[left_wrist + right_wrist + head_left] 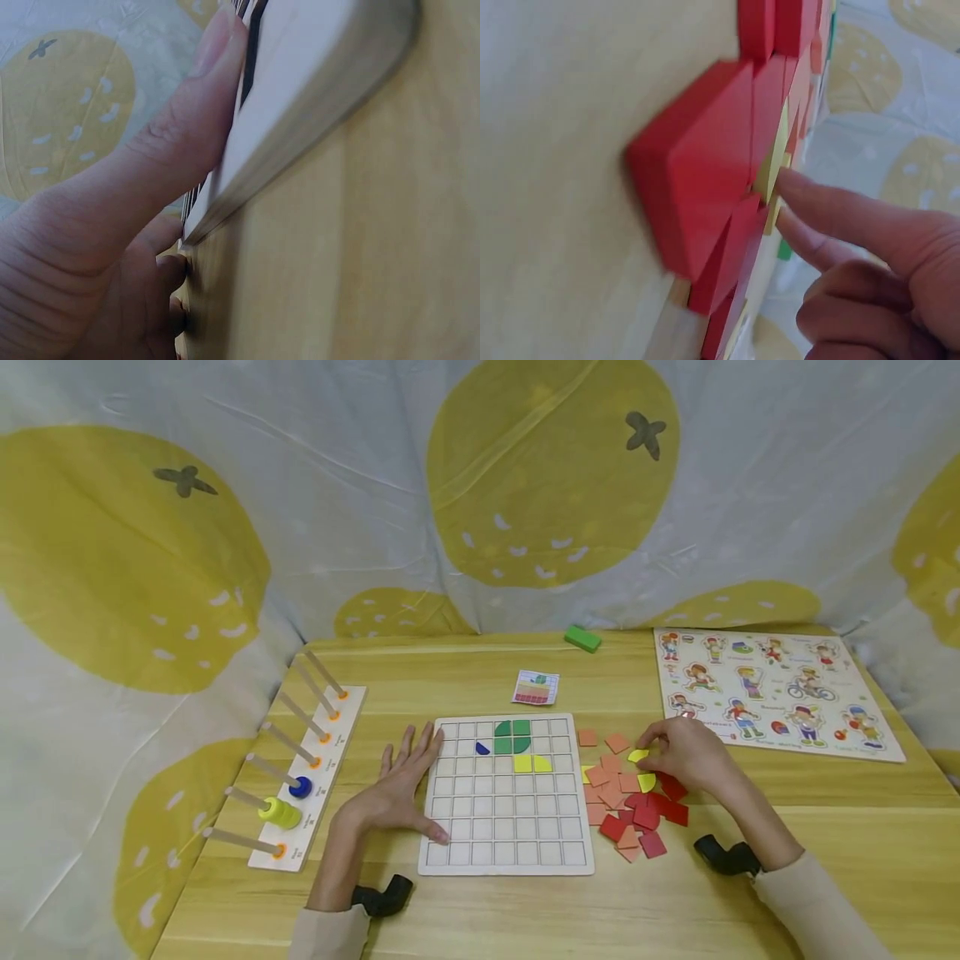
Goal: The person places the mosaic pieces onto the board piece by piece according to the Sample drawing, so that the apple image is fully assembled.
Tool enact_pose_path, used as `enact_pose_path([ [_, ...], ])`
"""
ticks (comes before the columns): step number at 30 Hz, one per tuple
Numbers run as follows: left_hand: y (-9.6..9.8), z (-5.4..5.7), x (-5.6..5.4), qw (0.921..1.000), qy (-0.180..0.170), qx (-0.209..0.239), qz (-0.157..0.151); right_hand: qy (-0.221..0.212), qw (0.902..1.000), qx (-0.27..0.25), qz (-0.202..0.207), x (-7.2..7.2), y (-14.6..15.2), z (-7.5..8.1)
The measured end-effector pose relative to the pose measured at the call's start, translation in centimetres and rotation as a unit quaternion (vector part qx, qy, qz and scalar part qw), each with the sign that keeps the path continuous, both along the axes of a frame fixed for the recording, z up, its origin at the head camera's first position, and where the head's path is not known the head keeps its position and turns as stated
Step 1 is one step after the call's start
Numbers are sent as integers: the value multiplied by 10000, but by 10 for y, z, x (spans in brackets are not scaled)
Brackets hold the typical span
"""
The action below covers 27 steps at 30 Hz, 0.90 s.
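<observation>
A white gridded board [480, 818] lies in front of me. My left hand [401, 785] rests along its left edge, fingers spread and thumb on the lower left squares. Green tiles [512, 737], a dark blue tile [482, 748] and yellow tiles [532, 763] sit on the upper grid. Right of the board, my right hand [690, 756] pinches a small yellow tile [637, 756] with rounded edge between thumb and index finger, at the pile's upper side. Just below the fingers lies another yellow tile [647, 783]. In the right wrist view, red tiles [705, 165] fill the foreground.
Orange tiles [609, 777] and red tiles [647, 814] overlap beside the board. A printed pattern card [536, 687] and a green block [582, 639] lie behind. At left stands a peg rack [330, 760] with rings; a picture puzzle board [780, 693] lies back right.
</observation>
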<state>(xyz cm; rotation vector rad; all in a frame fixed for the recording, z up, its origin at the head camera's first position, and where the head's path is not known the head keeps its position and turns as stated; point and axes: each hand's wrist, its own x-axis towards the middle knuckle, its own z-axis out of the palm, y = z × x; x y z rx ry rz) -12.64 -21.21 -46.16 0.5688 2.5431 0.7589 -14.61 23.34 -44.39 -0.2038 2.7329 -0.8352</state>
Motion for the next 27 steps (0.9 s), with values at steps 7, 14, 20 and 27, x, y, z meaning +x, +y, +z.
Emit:
enact_pose_path([
  [7,1,-1,1,10000,46,-23,-1,122,9999,77,64,0,7,0],
  [14,2,1,1,10000,47,-26,12,100,9998,31,158,1,5,3],
  [20,3,1,2,10000,53,-14,19,43,9969,-677,397,4,-16,15],
  [27,2,1,2,10000,47,6,33,-104,9892,-933,1126,-7,-95,24],
])
